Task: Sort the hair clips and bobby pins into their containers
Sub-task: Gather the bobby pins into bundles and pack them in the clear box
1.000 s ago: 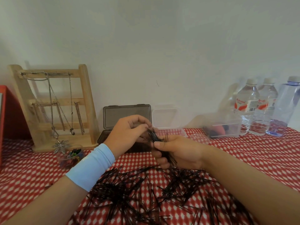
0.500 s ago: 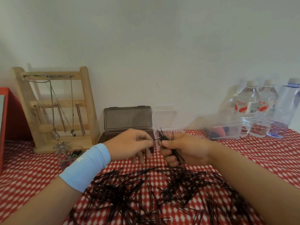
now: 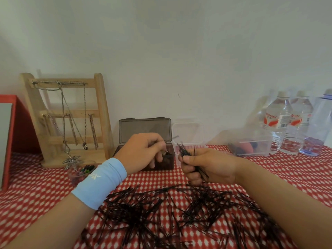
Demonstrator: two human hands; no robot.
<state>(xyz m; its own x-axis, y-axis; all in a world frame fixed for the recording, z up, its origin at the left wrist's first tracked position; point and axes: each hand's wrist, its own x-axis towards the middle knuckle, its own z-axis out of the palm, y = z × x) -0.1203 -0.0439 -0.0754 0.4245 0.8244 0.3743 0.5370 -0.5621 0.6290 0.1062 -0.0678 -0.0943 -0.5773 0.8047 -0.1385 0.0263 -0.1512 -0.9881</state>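
Our right hand (image 3: 206, 166) is clamping a bundle of bobby pins (image 3: 185, 152) beside the brown box (image 3: 167, 161), ready for feeding. We're dipping our left hand (image 3: 143, 151) in, fingers (image 3: 152, 161) curled, grip unclear.

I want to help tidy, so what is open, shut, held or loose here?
dark box: open, lid up.
left hand: fingers curled over dark box.
right hand: grips pin bundle.
loose bobby pins: scattered on tablecloth.
water bottles: capped, upright.
necklaces: hanging on wooden rack.

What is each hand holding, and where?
Right hand grips a bundle of bobby pins round its middle. Left hand curls over the brown box; hold unclear.
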